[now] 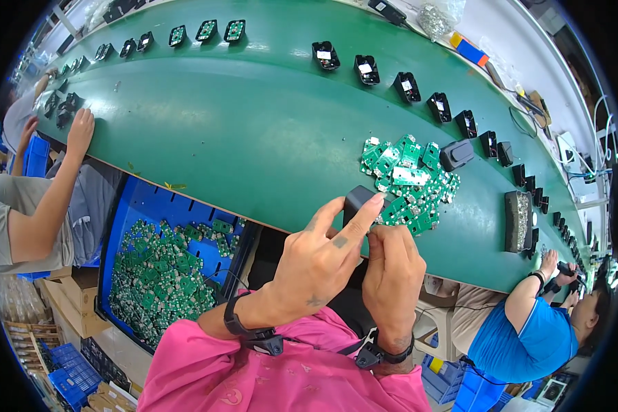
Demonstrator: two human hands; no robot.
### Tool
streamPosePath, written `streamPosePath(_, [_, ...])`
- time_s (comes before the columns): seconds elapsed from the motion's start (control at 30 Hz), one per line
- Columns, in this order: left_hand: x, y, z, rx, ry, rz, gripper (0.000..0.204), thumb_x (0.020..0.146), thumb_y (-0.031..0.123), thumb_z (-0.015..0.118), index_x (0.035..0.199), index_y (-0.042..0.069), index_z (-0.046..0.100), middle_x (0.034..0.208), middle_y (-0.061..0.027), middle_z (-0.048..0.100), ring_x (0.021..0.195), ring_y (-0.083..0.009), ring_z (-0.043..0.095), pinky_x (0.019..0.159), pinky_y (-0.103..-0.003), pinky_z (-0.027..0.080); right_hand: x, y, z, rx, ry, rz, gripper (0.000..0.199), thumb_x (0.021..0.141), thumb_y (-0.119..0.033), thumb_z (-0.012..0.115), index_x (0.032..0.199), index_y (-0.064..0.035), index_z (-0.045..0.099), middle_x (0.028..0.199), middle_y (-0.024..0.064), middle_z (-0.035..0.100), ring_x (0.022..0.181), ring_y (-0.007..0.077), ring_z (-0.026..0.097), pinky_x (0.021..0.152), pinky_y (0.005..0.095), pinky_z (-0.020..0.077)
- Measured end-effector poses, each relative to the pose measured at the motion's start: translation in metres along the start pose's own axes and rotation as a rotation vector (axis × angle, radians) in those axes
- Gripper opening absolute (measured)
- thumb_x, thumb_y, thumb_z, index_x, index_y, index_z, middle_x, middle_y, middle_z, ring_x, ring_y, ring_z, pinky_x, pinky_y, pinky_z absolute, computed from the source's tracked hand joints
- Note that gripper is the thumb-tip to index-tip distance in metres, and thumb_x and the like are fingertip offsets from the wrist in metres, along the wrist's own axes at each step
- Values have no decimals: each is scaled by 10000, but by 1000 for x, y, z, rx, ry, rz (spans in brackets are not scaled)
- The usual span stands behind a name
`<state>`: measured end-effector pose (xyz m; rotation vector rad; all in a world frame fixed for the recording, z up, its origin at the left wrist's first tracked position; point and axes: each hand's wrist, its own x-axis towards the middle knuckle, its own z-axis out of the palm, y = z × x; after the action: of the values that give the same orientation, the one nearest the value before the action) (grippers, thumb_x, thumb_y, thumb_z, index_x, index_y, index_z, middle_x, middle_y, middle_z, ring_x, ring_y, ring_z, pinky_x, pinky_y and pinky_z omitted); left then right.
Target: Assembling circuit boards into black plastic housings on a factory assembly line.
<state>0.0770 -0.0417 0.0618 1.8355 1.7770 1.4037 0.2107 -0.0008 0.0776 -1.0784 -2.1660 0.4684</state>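
Above the near edge of the green bench, my left hand grips a black plastic housing between thumb and fingers. My right hand is beside it, thumb and fingertips pinched together close to the housing's near side. Whatever lies in that pinch is hidden by the fingers. Just beyond both hands is a loose heap of green circuit boards. Another black housing rests against the heap's right side, its closed face up.
Open black housings stand in a curved row along the green bench. Below its edge, a blue bin holds many circuit boards. One co-worker sits at left, another in blue at right. A foam-like block stands at right.
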Motion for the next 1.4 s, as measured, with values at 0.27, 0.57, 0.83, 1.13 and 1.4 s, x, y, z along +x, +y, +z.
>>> streamPosePath(0.27, [-5,-1,2,28,-19,25,557,826,-31,659,1357,119,594,1212,-222,610,743,-283,692,608,-344,574,-4,1,4,-25,-19,8,68,883,6,628,921,-23,581,802,141,561,673,345,594,565,432,451])
streamPosePath(0.57, [-4,-17,-3,-935,-160,-563,521,922,11,618,1428,28,492,1226,-150,588,825,-155,687,660,-263,588,-10,13,3,172,98,207,106,934,-84,649,948,18,624,807,73,632,641,121,580,557,272,459])
streamPosePath(0.83, [-9,-21,0,-1169,-297,-660,517,1004,237,537,1455,8,433,1286,-114,562,970,-183,668,700,-298,604,-30,32,3,514,-31,385,135,982,-108,621,911,0,580,782,8,576,596,40,528,518,203,408])
streamPosePath(1.13, [-5,-14,-5,-1500,-554,-832,456,1060,343,411,1440,91,387,1007,-62,642,701,-129,649,539,-199,435,-31,52,-16,921,-174,211,108,975,-37,573,893,31,563,802,71,587,592,89,551,519,230,444])
streamPosePath(1.4, [-11,-9,3,-944,-343,-569,395,1035,198,382,1366,17,498,1242,-87,589,1050,-99,568,888,-262,494,-39,30,-4,1145,56,524,45,935,13,634,967,45,639,866,66,624,635,80,580,518,204,459])
